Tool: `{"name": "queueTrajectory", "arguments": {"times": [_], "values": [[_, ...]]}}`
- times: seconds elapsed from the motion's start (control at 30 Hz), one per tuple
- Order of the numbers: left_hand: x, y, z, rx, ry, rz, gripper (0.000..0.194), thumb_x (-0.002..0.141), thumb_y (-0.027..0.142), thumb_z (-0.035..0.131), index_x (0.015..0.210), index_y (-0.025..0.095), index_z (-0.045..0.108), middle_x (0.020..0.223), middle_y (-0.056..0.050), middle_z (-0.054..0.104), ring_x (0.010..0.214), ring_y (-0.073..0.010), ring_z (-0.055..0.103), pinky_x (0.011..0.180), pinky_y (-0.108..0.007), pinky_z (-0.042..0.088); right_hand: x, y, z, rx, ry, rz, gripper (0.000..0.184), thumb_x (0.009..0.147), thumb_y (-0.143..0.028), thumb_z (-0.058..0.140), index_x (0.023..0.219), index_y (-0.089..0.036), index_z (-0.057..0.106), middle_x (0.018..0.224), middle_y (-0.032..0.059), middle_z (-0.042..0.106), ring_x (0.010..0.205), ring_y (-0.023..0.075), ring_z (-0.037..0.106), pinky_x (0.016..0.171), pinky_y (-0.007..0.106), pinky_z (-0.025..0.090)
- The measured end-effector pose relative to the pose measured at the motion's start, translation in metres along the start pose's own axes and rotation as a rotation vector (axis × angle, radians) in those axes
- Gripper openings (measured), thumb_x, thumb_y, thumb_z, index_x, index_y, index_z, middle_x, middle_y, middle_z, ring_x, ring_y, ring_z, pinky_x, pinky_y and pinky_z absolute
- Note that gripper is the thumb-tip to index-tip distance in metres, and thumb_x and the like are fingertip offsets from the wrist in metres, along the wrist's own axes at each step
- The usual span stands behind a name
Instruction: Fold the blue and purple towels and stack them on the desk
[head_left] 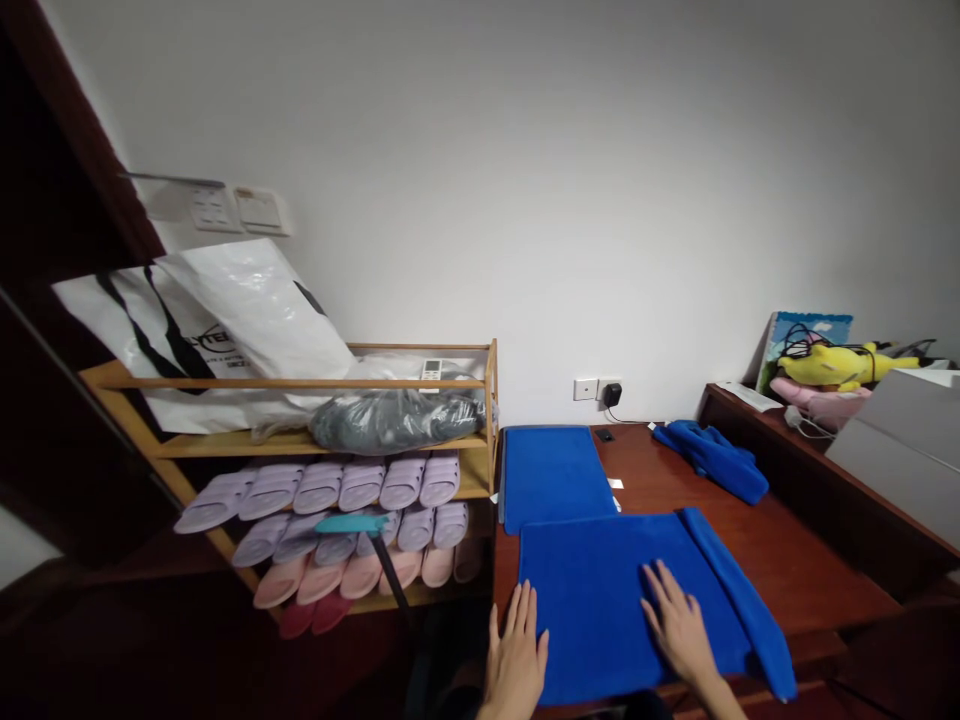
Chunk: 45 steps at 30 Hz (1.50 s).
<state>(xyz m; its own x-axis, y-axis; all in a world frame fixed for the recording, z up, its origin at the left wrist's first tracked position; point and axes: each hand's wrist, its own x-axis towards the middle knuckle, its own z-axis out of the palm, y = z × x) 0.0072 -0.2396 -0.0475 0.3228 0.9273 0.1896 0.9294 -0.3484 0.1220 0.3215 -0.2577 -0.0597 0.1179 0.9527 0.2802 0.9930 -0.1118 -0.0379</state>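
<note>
A blue towel (592,600) lies spread on a brown wooden table (810,560), a thick fold along its right side. From its middle, the left hand (516,650) rests at the edge at 8 o'clock, fingers straight and close together, gripping nothing. The right hand (675,620) lies flat near the middle, fingers straight and slightly spread, also gripping nothing. A flat blue towel (559,475) sits at 11 o'clock, a crumpled blue cloth (712,460) at 1 o'clock, and a rack (493,400) of slippers (360,482) at 10 o'clock.
</note>
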Motion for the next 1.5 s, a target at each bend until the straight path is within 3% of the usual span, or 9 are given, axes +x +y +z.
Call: {"name": "queueTrajectory", "arguments": {"times": [0.23, 0.47, 0.57, 0.93, 1.07, 1.17, 1.3, 1.4, 1.5], "values": [[-0.01, 0.0, -0.025, -0.012, -0.03, -0.006, 0.053, 0.086, 0.019, 0.031, 0.139, 0.017, 0.035, 0.149, -0.006, 0.028, 0.138, -0.0218, 0.024, 0.111, -0.048, 0.024, -0.024, -0.089, -0.001, 0.137, -0.004, 0.049, 0.061, 0.088, -0.057, 0.026, 0.138, -0.023, 0.039, 0.148, 0.0103, 0.032, 0.137, 0.0298, 0.025, 0.103, 0.053, 0.031], [0.02, 0.017, -0.027, -0.096, -0.041, 0.136, 0.056, 0.093, 0.036, 0.032, 0.145, 0.028, 0.012, 0.152, -0.003, 0.023, 0.139, -0.0226, 0.022, 0.11, -0.048, 0.027, -0.027, -0.111, -0.007, 0.275, -0.074, -0.061, 0.058, 0.089, -0.057, 0.027, 0.14, -0.03, 0.034, 0.149, 0.0068, 0.03, 0.137, 0.0273, 0.027, 0.102, 0.053, 0.034], [0.022, 0.012, -0.02, -0.091, -0.055, 0.143, 0.056, 0.094, 0.044, 0.028, 0.144, 0.03, 0.01, 0.152, -0.002, 0.021, 0.139, -0.0231, 0.021, 0.11, -0.049, 0.025, -0.02, -0.076, -0.009, 0.286, -0.095, -0.068, 0.055, 0.09, -0.055, 0.026, 0.14, -0.033, 0.032, 0.149, 0.0041, 0.032, 0.135, 0.0232, 0.031, 0.104, 0.051, 0.034], [0.021, 0.008, -0.016, -0.109, -0.032, 0.145, 0.055, 0.095, 0.043, 0.025, 0.144, 0.031, 0.004, 0.153, -0.002, 0.019, 0.139, -0.0222, 0.02, 0.111, -0.048, 0.022, 0.004, 0.125, -0.01, -0.109, -0.252, 0.01, 0.053, 0.088, -0.045, 0.029, 0.136, -0.028, 0.04, 0.145, 0.0062, 0.039, 0.134, 0.024, 0.033, 0.105, 0.054, 0.025], [0.02, 0.006, -0.016, -0.106, -0.022, 0.153, 0.055, 0.095, 0.044, 0.024, 0.144, 0.032, 0.003, 0.153, -0.001, 0.018, 0.139, -0.0217, 0.021, 0.111, -0.047, 0.022, 0.012, 0.175, -0.021, -0.26, -0.376, 0.07, 0.052, 0.085, -0.029, 0.03, 0.136, -0.029, 0.04, 0.145, 0.0072, 0.038, 0.136, 0.0255, 0.03, 0.103, 0.057, 0.025], [0.02, 0.006, -0.015, -0.101, -0.009, 0.147, 0.055, 0.095, 0.043, 0.025, 0.144, 0.032, 0.003, 0.153, -0.001, 0.019, 0.139, -0.0218, 0.022, 0.11, -0.046, 0.022, 0.017, 0.192, -0.026, -0.381, -0.334, 0.226, 0.056, 0.083, -0.015, 0.025, 0.133, -0.028, 0.046, 0.141, 0.0093, 0.044, 0.133, 0.0267, 0.035, 0.102, 0.057, 0.025], [0.021, 0.006, -0.015, -0.107, -0.005, 0.141, 0.055, 0.094, 0.045, 0.026, 0.144, 0.033, 0.005, 0.153, 0.0, 0.019, 0.138, -0.0221, 0.023, 0.11, -0.046, 0.022, 0.024, 0.161, -0.021, -0.423, -0.179, 0.337, 0.055, 0.083, -0.014, 0.023, 0.133, -0.015, 0.047, 0.145, 0.0179, 0.037, 0.133, 0.0304, 0.034, 0.102, 0.055, 0.026], [0.022, 0.007, -0.016, -0.117, -0.008, 0.134, 0.055, 0.094, 0.045, 0.027, 0.144, 0.034, 0.005, 0.153, 0.0, 0.02, 0.138, -0.0225, 0.023, 0.11, -0.046, 0.021, 0.024, 0.095, -0.012, -0.209, -0.031, 0.172, 0.053, 0.088, -0.027, 0.025, 0.136, -0.014, 0.041, 0.149, 0.0159, 0.03, 0.135, 0.027, 0.031, 0.103, 0.05, 0.029], [0.022, 0.007, -0.018, -0.12, -0.017, 0.137, 0.055, 0.094, 0.045, 0.027, 0.144, 0.033, 0.006, 0.153, 0.0, 0.019, 0.138, -0.0228, 0.023, 0.111, -0.046, 0.021, 0.019, 0.023, -0.003, 0.08, -0.036, 0.058, 0.055, 0.09, -0.048, 0.026, 0.138, -0.022, 0.037, 0.149, 0.0108, 0.032, 0.133, 0.0234, 0.034, 0.101, 0.047, 0.035]]}}
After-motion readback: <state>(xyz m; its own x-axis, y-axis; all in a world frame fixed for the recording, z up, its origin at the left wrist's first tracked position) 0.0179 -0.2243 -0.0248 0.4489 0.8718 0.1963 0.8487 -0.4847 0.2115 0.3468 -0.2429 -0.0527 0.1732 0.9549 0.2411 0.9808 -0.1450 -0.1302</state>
